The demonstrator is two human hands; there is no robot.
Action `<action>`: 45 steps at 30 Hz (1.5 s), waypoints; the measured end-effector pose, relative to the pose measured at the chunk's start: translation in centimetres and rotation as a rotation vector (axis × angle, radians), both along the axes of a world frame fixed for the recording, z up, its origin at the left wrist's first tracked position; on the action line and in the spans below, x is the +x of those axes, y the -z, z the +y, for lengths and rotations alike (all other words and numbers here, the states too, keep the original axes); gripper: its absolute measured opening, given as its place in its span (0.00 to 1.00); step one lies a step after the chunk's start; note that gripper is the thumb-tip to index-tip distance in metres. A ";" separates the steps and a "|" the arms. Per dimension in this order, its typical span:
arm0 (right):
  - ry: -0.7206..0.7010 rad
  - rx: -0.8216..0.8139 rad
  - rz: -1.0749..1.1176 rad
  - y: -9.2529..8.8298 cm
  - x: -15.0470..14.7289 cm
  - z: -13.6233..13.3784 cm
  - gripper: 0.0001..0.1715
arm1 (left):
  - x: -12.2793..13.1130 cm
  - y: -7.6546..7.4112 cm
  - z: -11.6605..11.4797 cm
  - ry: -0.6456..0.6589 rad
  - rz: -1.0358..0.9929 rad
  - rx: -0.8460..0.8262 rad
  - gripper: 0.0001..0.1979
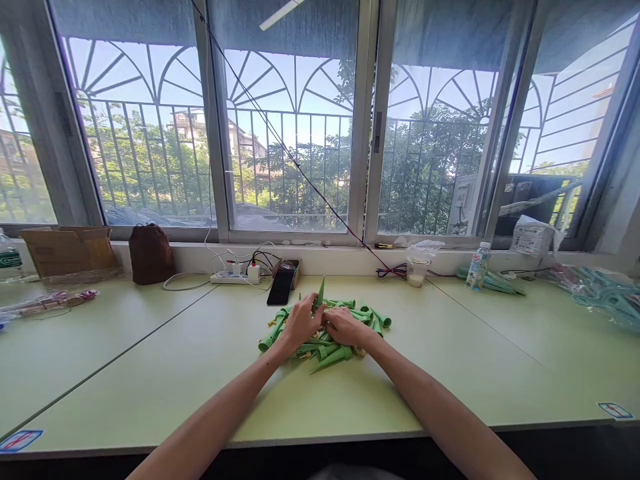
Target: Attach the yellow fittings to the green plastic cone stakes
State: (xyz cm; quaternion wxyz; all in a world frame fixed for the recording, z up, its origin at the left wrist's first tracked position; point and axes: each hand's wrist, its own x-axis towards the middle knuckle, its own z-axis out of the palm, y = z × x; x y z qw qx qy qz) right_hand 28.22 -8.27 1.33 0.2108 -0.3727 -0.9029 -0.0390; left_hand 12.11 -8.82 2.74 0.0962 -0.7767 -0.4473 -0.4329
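Before me on the table lies a heap of green plastic cones (329, 353) with small yellowish pieces among them. My left hand (302, 323) is closed around one green cone (321, 292), its pointed tip up, just above the heap. Close beside it, my right hand (345, 327) has its fingers drawn together near the lower end of that cone. What the right fingertips grip, if anything, is hidden. Both hands are over the middle of the heap.
Behind the heap are a black phone (281, 287), a power strip (235, 275) and a brown pouch (150, 253). A cardboard box (70, 253) stands at left. Further right are a bagged cup (417, 267), a bottle (478, 265) and wrapped blue-green items (607, 290).
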 end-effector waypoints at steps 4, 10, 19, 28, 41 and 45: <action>-0.038 0.003 -0.023 0.3 -0.2 0.2 0.11 | 0.0 -0.1 -0.2 0.003 -0.008 0.000 0.08; -0.061 -0.009 -0.011 0.4 -0.2 0.2 0.13 | 0.1 -0.3 -0.5 0.015 -0.007 -0.021 0.08; -0.029 -0.020 -0.030 0.5 -0.5 0.3 0.13 | 0.1 -0.3 -0.6 -0.002 0.023 -0.020 0.08; -0.015 -0.046 -0.001 0.0 -0.6 -0.2 0.10 | 0.1 -0.2 -0.4 0.018 0.000 -0.022 0.10; 0.050 -0.071 0.014 -0.1 -0.9 -0.1 0.09 | 0.1 0.0 -0.3 0.023 0.011 -0.026 0.08; 0.072 -0.092 0.048 -0.3 -1.0 -0.3 0.08 | 0.1 -0.1 -0.3 0.032 0.002 -0.039 0.08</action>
